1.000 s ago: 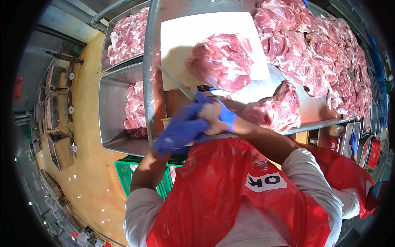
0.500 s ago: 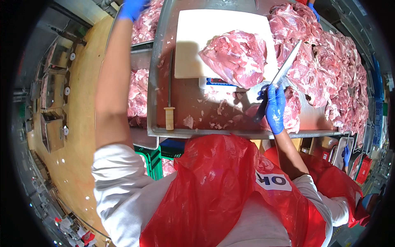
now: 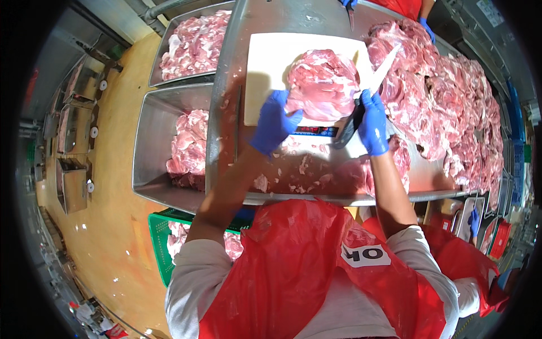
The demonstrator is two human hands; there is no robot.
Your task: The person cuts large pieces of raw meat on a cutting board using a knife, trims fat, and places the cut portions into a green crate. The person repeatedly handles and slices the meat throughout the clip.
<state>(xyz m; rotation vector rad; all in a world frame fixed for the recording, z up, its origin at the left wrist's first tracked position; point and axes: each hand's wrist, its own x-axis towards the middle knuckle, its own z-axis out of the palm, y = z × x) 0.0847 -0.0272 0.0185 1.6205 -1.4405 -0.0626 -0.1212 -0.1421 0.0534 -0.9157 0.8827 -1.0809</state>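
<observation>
A large piece of raw pink meat point(image 3: 323, 85) lies on a white board point(image 3: 265, 53). My left hand point(image 3: 275, 125), in a blue glove, is at the lower left edge of this meat, thumb and fingers apart, seemingly touching it. My blue-gloved right hand point(image 3: 373, 127) is closed on a knife point(image 3: 386, 69) just right of the meat. Its pale blade points up and away, and its black handle sticks out toward the lower left. Beneath the board's near edge shows the display of a scale point(image 3: 316, 130).
A heap of meat point(image 3: 437, 96) covers the right side of the metal table point(image 3: 226, 164). Steel bins of meat point(image 3: 155, 130) and a green crate point(image 3: 161, 248) stand on the left. Co-workers' gloved hands point(image 3: 426, 29) show at the far side and lower right.
My left hand has come down from the far left bin to the meat on the board. My right hand, still gripping the knife, has shifted slightly up and toward the meat.
</observation>
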